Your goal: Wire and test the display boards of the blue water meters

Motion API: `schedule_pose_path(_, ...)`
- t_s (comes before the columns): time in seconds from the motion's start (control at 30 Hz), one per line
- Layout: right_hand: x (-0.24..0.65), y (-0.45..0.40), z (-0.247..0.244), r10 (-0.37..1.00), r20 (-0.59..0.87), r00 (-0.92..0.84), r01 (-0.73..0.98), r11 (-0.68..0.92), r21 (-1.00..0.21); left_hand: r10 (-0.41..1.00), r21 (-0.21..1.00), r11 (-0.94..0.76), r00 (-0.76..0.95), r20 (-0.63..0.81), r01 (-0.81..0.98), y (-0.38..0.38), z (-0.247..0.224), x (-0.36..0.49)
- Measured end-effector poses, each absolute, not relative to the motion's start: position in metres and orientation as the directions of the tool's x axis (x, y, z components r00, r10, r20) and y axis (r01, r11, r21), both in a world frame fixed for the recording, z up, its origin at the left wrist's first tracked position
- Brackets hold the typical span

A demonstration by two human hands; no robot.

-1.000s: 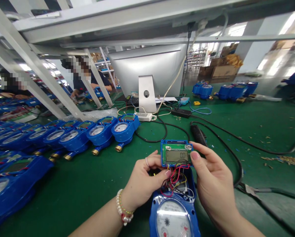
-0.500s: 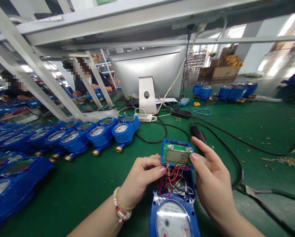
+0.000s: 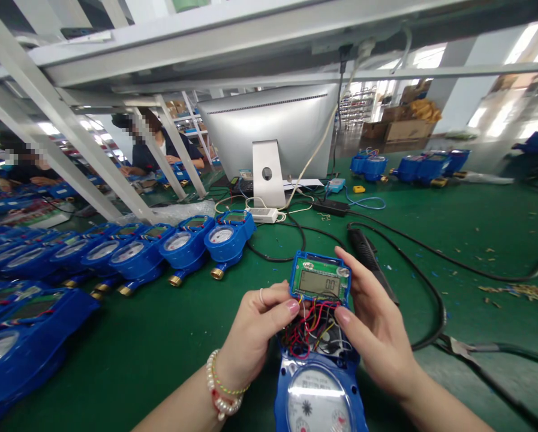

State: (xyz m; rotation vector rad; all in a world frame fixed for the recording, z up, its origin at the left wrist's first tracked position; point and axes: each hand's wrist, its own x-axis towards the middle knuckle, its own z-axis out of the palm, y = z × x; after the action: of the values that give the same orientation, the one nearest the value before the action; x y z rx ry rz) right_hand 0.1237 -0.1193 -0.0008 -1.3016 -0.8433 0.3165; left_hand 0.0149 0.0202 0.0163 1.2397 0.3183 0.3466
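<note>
A blue water meter [image 3: 281,384] with a round dial lies in front of me, its upper compartment open and full of loose red, yellow, black and white wires [image 3: 305,330]. Above that compartment sits a display module [image 3: 319,282], a green circuit board with a lit LCD in a blue frame, tilted toward me. My left hand [image 3: 262,318] pinches the module's lower left corner between thumb and fingers, beside the wires. Along its right edge lies the index finger of my right hand [image 3: 379,327], with the thumb at the lower right corner by the wires.
Rows of blue water meters [image 3: 131,255] stand at the left. Behind are a silver monitor [image 3: 269,120] and cables. A black-handled tool [image 3: 367,258] and pliers [image 3: 457,348] lie at the right, near small scraps [image 3: 525,293]. Two people sit at the far left.
My right thumb has slid down from the module's right side to its lower corner near the wires, and the index finger now lies along its edge. The module has shifted slightly left.
</note>
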Motion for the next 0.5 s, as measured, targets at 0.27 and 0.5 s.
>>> schedule_pose_path(0.27,0.1252,-0.1195,-0.0058,0.555,0.482,0.678,0.456,0.197,-0.868,0.425,0.975,0.196,0.905,0.011,-0.104,0.0191,0.0113,0.0156)
schedule_pose_path(0.5,0.1219,-0.1208,-0.0059,0.543,0.509,0.668,0.495,0.187,-0.849,0.435,0.988,0.147,0.9,-0.023,-0.046,0.0173,0.0195,0.0178)
